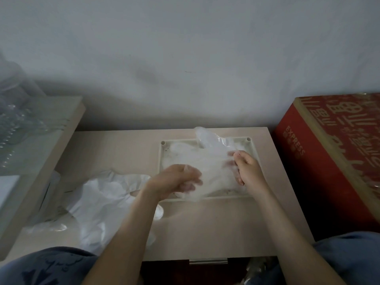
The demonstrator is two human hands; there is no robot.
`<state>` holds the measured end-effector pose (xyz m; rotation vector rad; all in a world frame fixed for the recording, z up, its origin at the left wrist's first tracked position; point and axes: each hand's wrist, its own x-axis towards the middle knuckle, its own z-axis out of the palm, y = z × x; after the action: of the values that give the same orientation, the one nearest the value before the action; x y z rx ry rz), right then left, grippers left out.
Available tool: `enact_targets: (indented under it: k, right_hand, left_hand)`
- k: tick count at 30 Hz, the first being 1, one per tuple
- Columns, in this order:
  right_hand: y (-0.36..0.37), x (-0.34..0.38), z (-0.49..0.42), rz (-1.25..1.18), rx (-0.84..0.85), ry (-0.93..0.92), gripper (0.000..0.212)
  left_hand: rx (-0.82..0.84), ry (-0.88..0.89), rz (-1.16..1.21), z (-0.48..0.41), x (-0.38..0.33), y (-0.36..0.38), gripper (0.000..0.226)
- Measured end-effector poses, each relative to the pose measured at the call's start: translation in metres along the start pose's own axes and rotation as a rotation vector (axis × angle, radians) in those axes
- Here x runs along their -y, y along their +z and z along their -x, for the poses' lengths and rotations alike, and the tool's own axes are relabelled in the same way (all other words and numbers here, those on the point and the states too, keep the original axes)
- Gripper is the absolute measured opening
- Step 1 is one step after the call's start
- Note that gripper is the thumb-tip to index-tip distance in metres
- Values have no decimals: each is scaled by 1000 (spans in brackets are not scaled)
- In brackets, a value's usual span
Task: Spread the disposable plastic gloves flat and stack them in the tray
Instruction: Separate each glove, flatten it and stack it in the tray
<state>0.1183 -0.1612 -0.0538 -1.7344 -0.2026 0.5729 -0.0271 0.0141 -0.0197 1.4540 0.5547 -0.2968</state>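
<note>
Tabletop: slick, so film laid on it may slide; pale beige laminate, flat and matte. Carton: no hazard judged; red printed card, boxy, just beside the tabletop's right edge. Loose gloves: likely to be dragged or scattered by the left forearm lying across them; a heap of thin, translucent white film, crumpled, left of the tray. Tray: its low rim may catch a glove edge and fold it; off-white rigid plastic, shallow, rectangular, with small round corner posts, and flattened film apparently already inside. Held glove: static cling or an uneven pull could crease or tear it; clear crinkly film stretched above the tray, one finger standing past the far rim. Left grip: bare hand, blurred, fingers curled and clamped on the film's near-left end. Right grip: bare hand, fingers pinching the film's right edge.
</note>
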Motion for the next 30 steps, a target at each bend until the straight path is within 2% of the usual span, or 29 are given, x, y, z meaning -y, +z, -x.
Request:
enact_targets:
  k: [1, 3, 6, 12, 16, 18, 21, 23, 27, 30]
  right_hand:
    - [-1, -2, 0, 67, -25, -6, 26]
    - [-2, -7, -2, 211, -81, -38, 26]
    - [-4, -17, -8, 321, -138, -95, 25]
    - [-7, -28, -16, 448, -131, -50, 31]
    - [-8, -31, -17, 460, -110, -27, 27]
    - [-8, -30, -18, 458, -104, -18, 24]
    - [-8, -30, -17, 427, -93, 12, 23]
    - [-8, -31, -18, 385, -87, 27, 23]
    - [-9, -29, -18, 356, -90, 24, 25]
    - [-9, -28, -18, 404, -98, -18, 25]
  left_hand:
    - [-33, -12, -87, -1, 1, 1, 14]
    - [-96, -46, -162, -3, 3, 3, 6]
    - [-185, -116, -163, -7, 6, 0, 13]
    - [-412, -186, -289, -16, 12, -12, 22]
    - [-576, -151, -27, -20, 13, -19, 19]
    - [-638, -164, 109, -20, 10, -18, 29]
    - [-582, -176, 260, -20, 5, -13, 59]
    - [-539, -155, 267, -19, 4, -11, 67]
    - [-536, -86, 39, -25, 15, -16, 58]
    - [-546, -65, 10, -24, 18, -14, 42]
